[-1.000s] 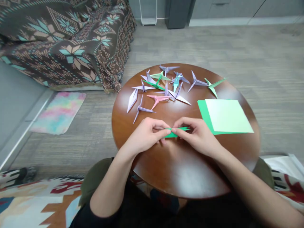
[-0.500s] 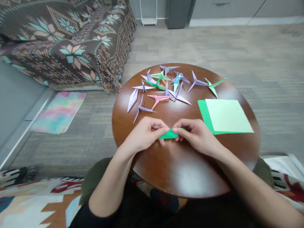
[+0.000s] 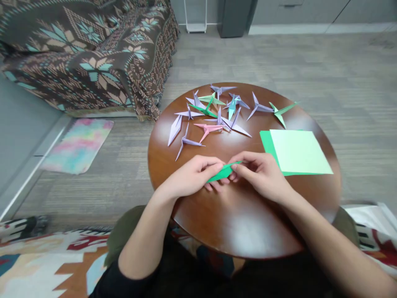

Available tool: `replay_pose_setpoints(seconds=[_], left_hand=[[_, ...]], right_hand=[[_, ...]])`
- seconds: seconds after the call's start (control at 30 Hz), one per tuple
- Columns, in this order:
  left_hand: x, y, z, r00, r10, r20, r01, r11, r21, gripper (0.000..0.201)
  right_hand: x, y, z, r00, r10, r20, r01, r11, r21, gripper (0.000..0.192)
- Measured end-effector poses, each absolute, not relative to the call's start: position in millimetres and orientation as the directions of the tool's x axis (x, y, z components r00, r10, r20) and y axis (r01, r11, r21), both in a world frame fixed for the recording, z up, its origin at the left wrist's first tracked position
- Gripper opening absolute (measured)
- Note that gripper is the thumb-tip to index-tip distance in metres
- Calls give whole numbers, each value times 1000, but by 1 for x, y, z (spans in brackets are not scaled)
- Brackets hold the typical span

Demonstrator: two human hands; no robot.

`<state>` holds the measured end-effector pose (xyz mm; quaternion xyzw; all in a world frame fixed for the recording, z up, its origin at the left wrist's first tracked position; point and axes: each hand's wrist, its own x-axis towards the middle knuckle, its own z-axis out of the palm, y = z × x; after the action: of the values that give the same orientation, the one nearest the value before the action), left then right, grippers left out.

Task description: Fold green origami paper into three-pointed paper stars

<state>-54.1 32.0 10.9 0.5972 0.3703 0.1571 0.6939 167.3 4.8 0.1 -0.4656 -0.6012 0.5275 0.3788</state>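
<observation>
Nearest the wearer, a patterned cloth [image 3: 34,269] lies at lower left, beside a black sleeve [image 3: 124,275] and an olive trouser leg [image 3: 124,231]. Beyond these stands a round brown table [image 3: 214,231], its polished top reflecting light.

Above the near half of the top, the left hand [image 3: 200,176] is closed to a pinch, thumb above and fingers beneath, gripping the broad end of a folded green paper [image 3: 221,173]. The right hand [image 3: 259,169] has thumb and forefinger brought together at the narrow, pointed end of the same piece. The paper sits between the two hands, tilted, its right end higher in view.

Just beyond the right hand, a pale green sheet [image 3: 300,153] lies over a darker green sheet [image 3: 270,145], which shows along the left and near edges.

On the far half, folded paper shapes lie close together: a purple bird [image 3: 189,141] nearest, then a pink bird [image 3: 208,128], a dark green bird [image 3: 206,109] and a teal bird [image 3: 232,108]. A light green bird [image 3: 280,114] lies at the right of the group.

Past the table, a pastel mat [image 3: 77,145] lies on the grey floor [image 3: 279,62], near a sofa [image 3: 99,62] under a patterned cover; grey cupboards [image 3: 294,16] stand farthest
</observation>
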Motion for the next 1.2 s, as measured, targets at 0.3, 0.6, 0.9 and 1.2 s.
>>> replay_pose_setpoints(seconds=[0.3,0.6,0.9,1.2], left_hand=[[-51,33,5,624,713,-320,173,273,946,30],[-53,33,8,617,720,-316,170,270,948,32],[-54,32,11,651,693,-308,198,236,951,28],[-57,32,16,648,695,-312,195,245,950,32]], right_hand=[[165,4,3,-299,954,-36,142,7,-990,18],[166,3,4,-296,954,-44,189,14,-982,20],[165,3,5,-335,941,-45,233,36,-972,26],[166,4,5,-339,940,-16,225,65,-972,41]])
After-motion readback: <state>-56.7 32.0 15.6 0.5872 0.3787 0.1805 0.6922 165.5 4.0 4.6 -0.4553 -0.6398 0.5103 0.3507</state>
